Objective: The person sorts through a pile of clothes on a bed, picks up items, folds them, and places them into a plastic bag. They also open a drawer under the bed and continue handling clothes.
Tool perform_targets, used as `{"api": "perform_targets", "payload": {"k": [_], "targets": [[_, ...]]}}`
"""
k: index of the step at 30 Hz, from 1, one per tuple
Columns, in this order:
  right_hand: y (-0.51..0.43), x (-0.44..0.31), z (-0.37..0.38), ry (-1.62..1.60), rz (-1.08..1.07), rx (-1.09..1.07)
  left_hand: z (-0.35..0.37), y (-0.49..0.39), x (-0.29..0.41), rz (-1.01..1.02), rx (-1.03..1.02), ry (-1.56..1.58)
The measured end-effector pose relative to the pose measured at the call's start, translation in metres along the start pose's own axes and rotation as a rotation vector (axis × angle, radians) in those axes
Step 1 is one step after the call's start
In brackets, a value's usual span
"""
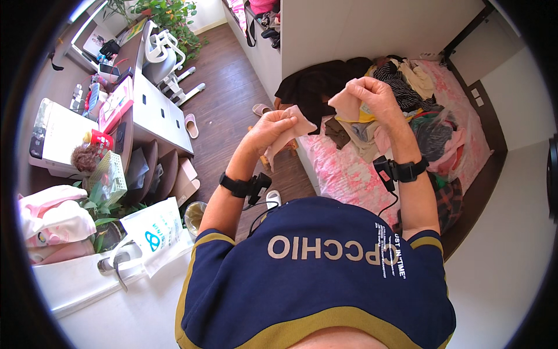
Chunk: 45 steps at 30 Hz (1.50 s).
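Observation:
My left hand [269,132] pinches a small pale pink cloth piece [301,127] between thumb and fingers, its lower end hanging down. Raised a little higher, my right hand [377,97] grips another pale pink cloth piece [344,104] by its upper edge. A gap separates the two cloths, which look like a pair of small soft garments; the exact kind is unclear. Beyond and below my right hand, a heap of clothes [399,87] lies on a bed with a pink-and-white floral sheet [344,174]. A dark garment [318,83] is bunched at the bed's far left corner.
A desk [135,100] with a white printer [65,135] and clutter runs along the left. A white office chair [163,56] stands beyond it. Slippers [191,125] and a low wooden stool [293,148] are on the wooden floor. A white bag [154,235] hangs from a door handle [117,266].

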State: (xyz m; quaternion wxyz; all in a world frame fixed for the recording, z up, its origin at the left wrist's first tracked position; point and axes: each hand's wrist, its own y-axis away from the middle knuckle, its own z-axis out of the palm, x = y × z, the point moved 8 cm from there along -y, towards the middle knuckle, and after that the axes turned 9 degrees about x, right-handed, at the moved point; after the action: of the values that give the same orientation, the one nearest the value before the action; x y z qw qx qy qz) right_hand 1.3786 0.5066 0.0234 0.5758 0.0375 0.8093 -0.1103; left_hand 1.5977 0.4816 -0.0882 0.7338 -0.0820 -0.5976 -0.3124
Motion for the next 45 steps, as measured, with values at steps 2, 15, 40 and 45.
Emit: {"api": "perform_targets", "payload": {"k": [2, 15, 40, 45], "targets": [[-0.003, 0.003, -0.001, -0.092, 0.0, 0.014, -0.001, 0.0, -0.003, -0.024, 0.008, 0.03], [-0.006, 0.019, 0.007, -0.803, 0.136, 0.268, 0.019, 0.0, -0.036, -0.166, -0.11, 0.449], [0.097, 0.013, 0.069, 0.019, -0.204, -0.143, 0.051, -0.01, -0.025, -0.024, -0.076, 0.81], [0.095, 0.021, 0.056, -0.114, -0.064, -0.091, 0.05, -0.005, -0.022, 0.094, 0.004, 0.674]]}}
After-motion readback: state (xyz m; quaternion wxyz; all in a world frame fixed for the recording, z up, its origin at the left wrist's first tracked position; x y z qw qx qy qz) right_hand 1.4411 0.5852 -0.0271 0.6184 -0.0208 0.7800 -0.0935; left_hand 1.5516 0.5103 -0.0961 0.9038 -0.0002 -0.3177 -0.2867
